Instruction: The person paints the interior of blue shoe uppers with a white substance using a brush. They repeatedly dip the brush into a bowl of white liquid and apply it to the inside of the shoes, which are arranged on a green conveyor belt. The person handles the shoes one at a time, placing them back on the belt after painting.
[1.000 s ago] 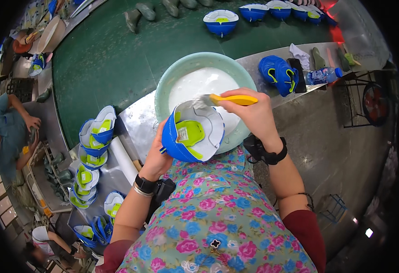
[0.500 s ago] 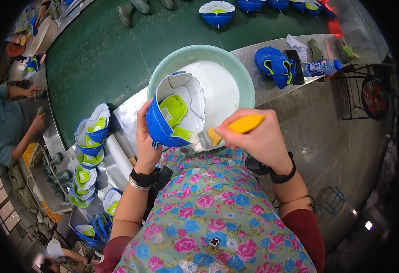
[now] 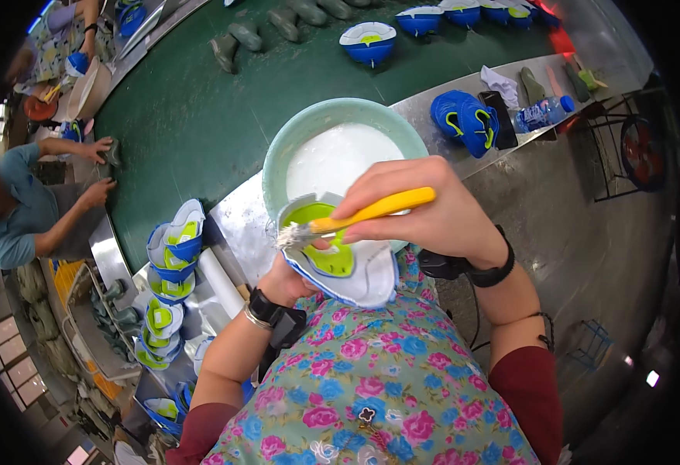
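My left hand grips a blue shoe upper from below, its fingers partly hidden by it. White lining and a lime-green inner tongue face up, and the upper is tilted in front of my apron. Between the fingers of my right hand is a paintbrush with a yellow handle. Its white-coated bristles are at the upper's left edge; whether they touch cannot be made out. Just beyond, a pale green basin contains white liquid, partly covered by my right hand.
Stacked blue-and-lime uppers and a white roll lie at left. Finished-looking blue shoes, a phone and a bottle sit right on the metal ledge. A green belt carries shoe lasts; a co-worker works across it.
The upper has come nearer to me and tipped, its opening turned upward. My right hand has moved the brush leftward, across the upper to its left edge. The whole view has shifted slightly.
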A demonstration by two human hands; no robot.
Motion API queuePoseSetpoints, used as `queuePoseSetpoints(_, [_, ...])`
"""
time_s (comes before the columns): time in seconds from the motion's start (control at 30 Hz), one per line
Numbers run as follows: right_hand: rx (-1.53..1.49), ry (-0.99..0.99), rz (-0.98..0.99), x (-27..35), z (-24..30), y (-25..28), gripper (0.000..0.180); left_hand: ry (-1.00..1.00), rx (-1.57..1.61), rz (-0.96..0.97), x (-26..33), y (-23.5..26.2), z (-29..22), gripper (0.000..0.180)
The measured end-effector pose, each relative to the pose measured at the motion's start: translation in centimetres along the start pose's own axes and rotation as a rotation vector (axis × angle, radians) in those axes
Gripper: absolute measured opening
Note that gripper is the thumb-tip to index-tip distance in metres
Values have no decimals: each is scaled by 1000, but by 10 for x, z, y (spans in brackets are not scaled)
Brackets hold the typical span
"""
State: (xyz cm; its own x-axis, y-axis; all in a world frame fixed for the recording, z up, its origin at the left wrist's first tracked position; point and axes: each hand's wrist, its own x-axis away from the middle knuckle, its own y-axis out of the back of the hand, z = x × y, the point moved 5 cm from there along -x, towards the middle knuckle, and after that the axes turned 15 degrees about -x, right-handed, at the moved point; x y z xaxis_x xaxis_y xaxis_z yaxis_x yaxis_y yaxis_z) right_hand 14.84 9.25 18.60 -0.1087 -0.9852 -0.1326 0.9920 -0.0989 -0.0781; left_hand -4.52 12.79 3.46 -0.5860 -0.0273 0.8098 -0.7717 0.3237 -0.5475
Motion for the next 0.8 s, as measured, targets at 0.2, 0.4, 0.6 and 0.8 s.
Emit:
queuePoseSetpoints(0.2, [185,-221,-345,14,-24,36,9,-279,-664,121,14,-23,-11,35])
queuePoseSetpoints(0.4, [104,-410,-614,44,-10,64,14,-322,-299,-1,26,-18,-70,38])
queuePoseSetpoints(0.6, [131,112,-437,-14,-5,54,7,-62,-321,-233,7,-17,-83,32])
queuePoseSetpoints(0.8, [315,-162,-438,-6,-35,68,13,66,-239,74,-17,-7,-93,25])
